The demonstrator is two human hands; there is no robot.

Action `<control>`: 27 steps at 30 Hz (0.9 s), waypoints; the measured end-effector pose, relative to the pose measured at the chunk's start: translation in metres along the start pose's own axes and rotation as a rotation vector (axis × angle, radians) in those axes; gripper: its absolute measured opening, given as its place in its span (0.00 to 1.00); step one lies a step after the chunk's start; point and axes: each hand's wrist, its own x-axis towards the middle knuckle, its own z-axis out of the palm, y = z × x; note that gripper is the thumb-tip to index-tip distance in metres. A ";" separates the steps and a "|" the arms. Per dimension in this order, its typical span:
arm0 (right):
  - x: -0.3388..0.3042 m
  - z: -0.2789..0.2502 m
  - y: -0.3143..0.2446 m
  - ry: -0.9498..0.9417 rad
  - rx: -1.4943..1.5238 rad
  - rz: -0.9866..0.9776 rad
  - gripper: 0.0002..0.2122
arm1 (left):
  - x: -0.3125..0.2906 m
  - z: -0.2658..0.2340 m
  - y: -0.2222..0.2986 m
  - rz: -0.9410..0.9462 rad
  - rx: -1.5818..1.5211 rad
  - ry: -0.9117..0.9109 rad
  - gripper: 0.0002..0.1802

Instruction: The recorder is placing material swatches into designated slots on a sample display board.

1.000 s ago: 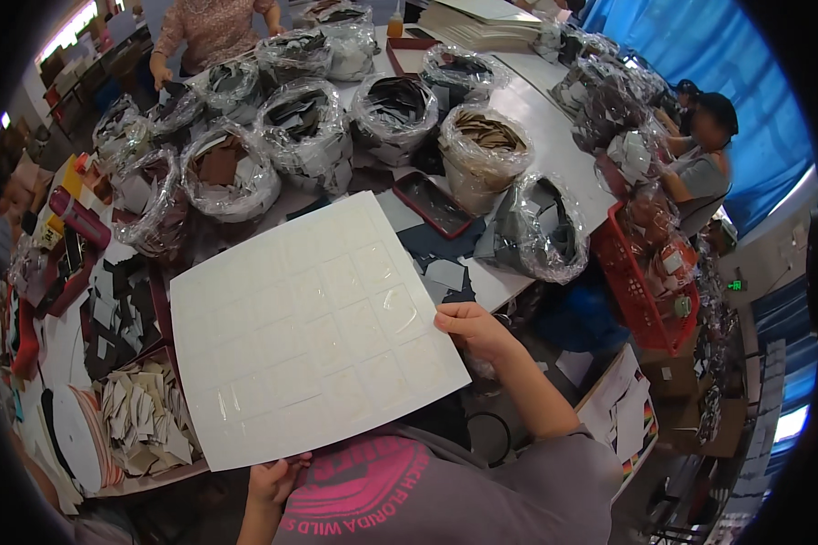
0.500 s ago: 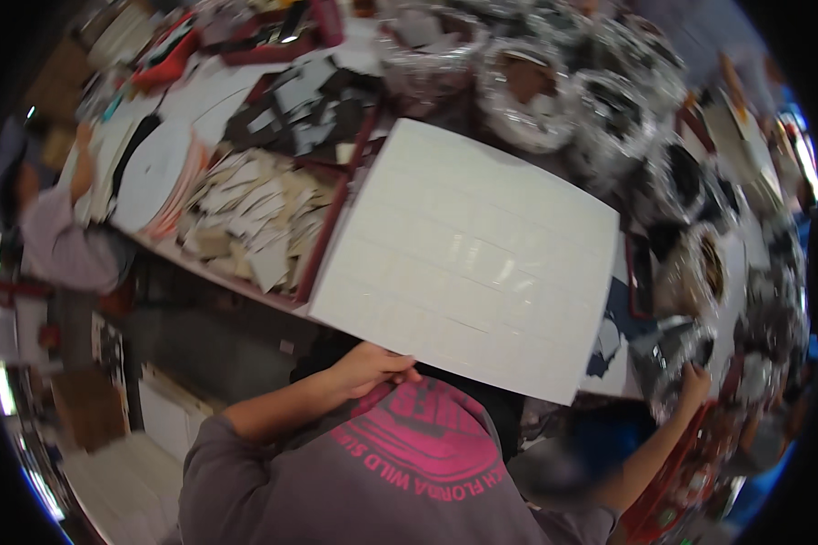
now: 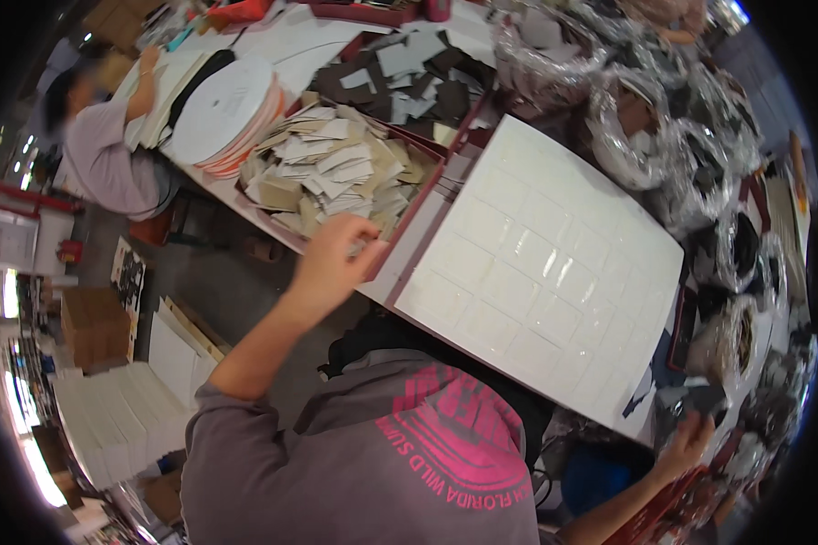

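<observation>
White sheet (image 3: 541, 263) looked smooth w/ glossy patches; bags (image 3: 554, 80) were shiny clear plastic, shirt (image 3: 336, 454) matt cloth.

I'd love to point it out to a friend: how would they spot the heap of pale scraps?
At the white table, find the large white sheet with a grid of rectangles. Left of it, just beyond the person's left hand, the heap of pale scraps lies in a dark red tray. Its cream and beige pieces set it apart from the grey and black scraps just behind.

Right forearm (image 3: 611, 519) cut off below, co-worker's head (image 3: 67, 94) blurred
</observation>
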 end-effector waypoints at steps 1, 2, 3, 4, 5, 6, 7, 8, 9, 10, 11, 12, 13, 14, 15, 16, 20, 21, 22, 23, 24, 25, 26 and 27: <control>-0.011 0.010 -0.015 -0.031 0.119 0.094 0.12 | 0.001 -0.008 -0.003 0.075 0.210 0.041 0.15; -0.021 0.022 -0.035 -0.080 0.221 0.060 0.09 | 0.002 -0.015 -0.006 0.158 0.412 0.087 0.17; -0.022 0.032 -0.071 -0.170 0.267 -0.086 0.07 | -0.002 -0.016 -0.012 0.188 0.500 0.034 0.16; -0.020 0.039 -0.101 -0.237 0.211 -0.179 0.06 | -0.009 -0.017 -0.020 0.201 0.582 -0.010 0.16; -0.026 0.050 -0.120 -0.267 0.419 -0.074 0.07 | -0.013 -0.016 -0.025 0.188 0.581 -0.009 0.14; -0.036 0.061 -0.123 -0.323 0.617 0.040 0.07 | -0.015 -0.016 -0.030 0.171 0.571 -0.008 0.13; -0.046 0.063 -0.131 -0.481 0.650 0.167 0.07 | -0.016 -0.016 -0.034 0.089 0.506 0.005 0.12; -0.054 0.069 -0.148 -0.477 0.705 0.198 0.06 | -0.016 -0.015 -0.037 0.004 0.446 0.016 0.11; -0.056 0.071 -0.161 -0.578 0.715 0.212 0.06 | -0.014 -0.014 -0.040 -0.015 0.388 0.053 0.11; -0.059 0.075 -0.176 -0.648 0.784 0.288 0.06 | -0.012 -0.013 -0.037 -0.010 0.379 0.040 0.11; -0.063 0.078 -0.184 -0.705 0.754 0.386 0.05 | -0.010 -0.013 -0.033 0.083 0.366 0.042 0.12; -0.067 0.085 -0.190 -0.719 0.783 0.443 0.05 | -0.010 -0.015 -0.031 0.167 0.350 0.049 0.13; -0.071 0.093 -0.192 -0.726 0.818 0.502 0.06 | -0.010 -0.015 -0.029 0.170 0.345 0.044 0.13; -0.074 0.099 -0.196 -0.717 0.818 0.546 0.06 | -0.011 -0.016 -0.028 0.166 0.362 0.007 0.14; -0.076 0.103 -0.199 -0.718 0.817 0.547 0.06 | -0.012 -0.018 -0.029 0.160 0.383 -0.028 0.15; -0.077 0.107 -0.200 -0.729 0.822 0.596 0.05 | -0.012 -0.019 -0.030 0.158 0.384 -0.029 0.15; -0.082 0.117 -0.205 -0.723 0.834 0.660 0.06 | -0.013 -0.026 -0.029 -0.003 0.328 0.031 0.10; -0.084 0.119 -0.205 -0.712 0.840 0.662 0.06 | -0.013 -0.028 -0.027 -0.011 0.347 0.029 0.08; -0.085 0.120 -0.205 -0.713 0.839 0.664 0.06 | -0.013 -0.029 -0.028 -0.012 0.347 0.027 0.08; -0.086 0.121 -0.205 -0.699 0.838 0.668 0.06 | -0.012 -0.030 -0.032 -0.020 0.347 0.004 0.07; -0.087 0.123 -0.206 -0.683 0.838 0.672 0.06 | -0.011 -0.031 -0.034 -0.027 0.347 -0.020 0.06; -0.088 0.124 -0.206 -0.681 0.837 0.674 0.06 | -0.010 -0.030 -0.034 -0.025 0.347 -0.022 0.06; -0.089 0.125 -0.206 -0.676 0.822 0.664 0.06 | -0.010 -0.030 -0.033 -0.037 0.240 -0.018 0.05; -0.090 0.126 -0.206 -0.671 0.808 0.656 0.06 | -0.009 -0.030 -0.032 -0.048 0.133 -0.016 0.05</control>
